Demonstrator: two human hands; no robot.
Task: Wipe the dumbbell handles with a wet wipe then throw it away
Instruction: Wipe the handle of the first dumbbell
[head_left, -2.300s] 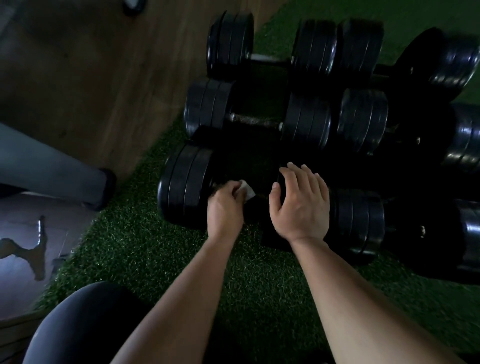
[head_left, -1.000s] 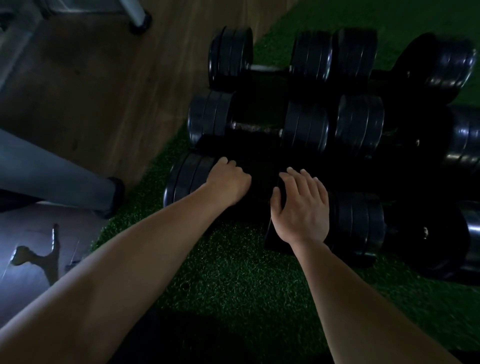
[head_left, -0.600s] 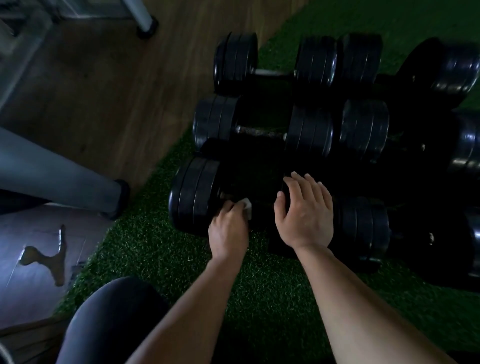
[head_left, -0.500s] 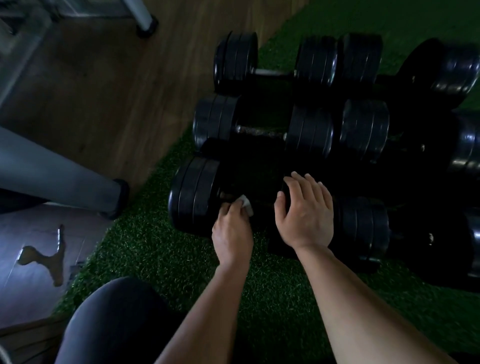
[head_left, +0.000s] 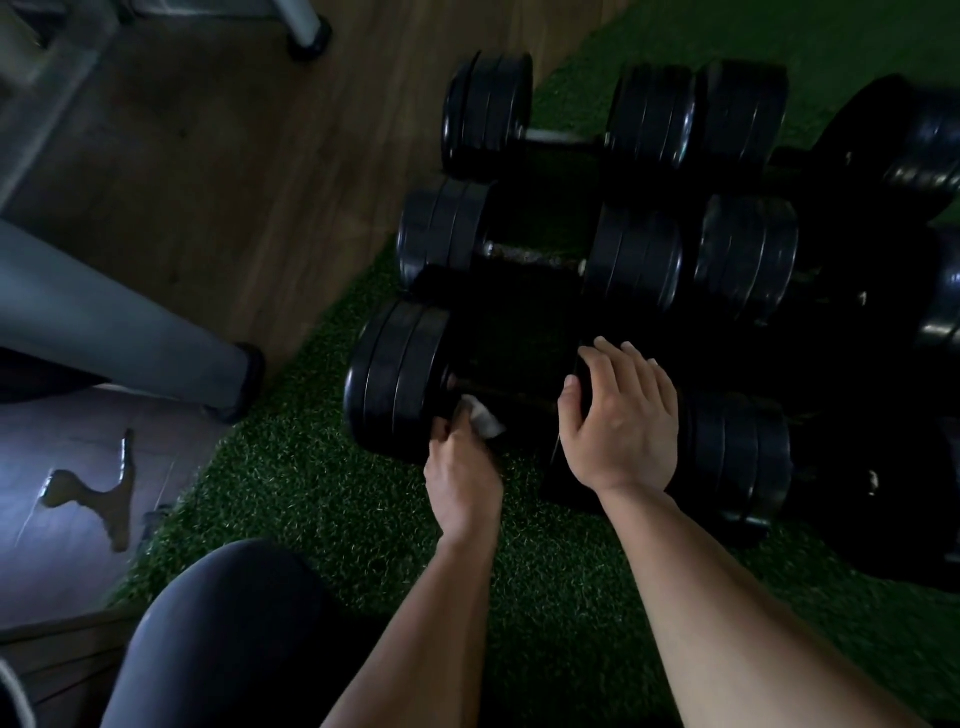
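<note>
Black dumbbells lie in rows on green turf. The nearest dumbbell (head_left: 400, 374) has its dark handle (head_left: 514, 392) running left to right. My left hand (head_left: 460, 462) pinches a small white wet wipe (head_left: 483, 421) against the near side of that handle, close to the left weight plates. My right hand (head_left: 621, 421) rests with fingers spread over the top of the right weight plates of the same dumbbell, thumb on the inner face. Behind it lie a second dumbbell (head_left: 634, 260) and a third dumbbell (head_left: 488, 109).
More black dumbbells (head_left: 748, 260) crowd the right side. The green turf (head_left: 311, 493) meets a wooden floor (head_left: 208, 156) on the left. A grey equipment leg (head_left: 130, 332) with a black foot stands at the left. My dark-clad knee (head_left: 223, 639) fills the lower left.
My left hand has drawn back from over the handle to its near side and slid the wipe slightly left along it. My right hand has stayed on the plates.
</note>
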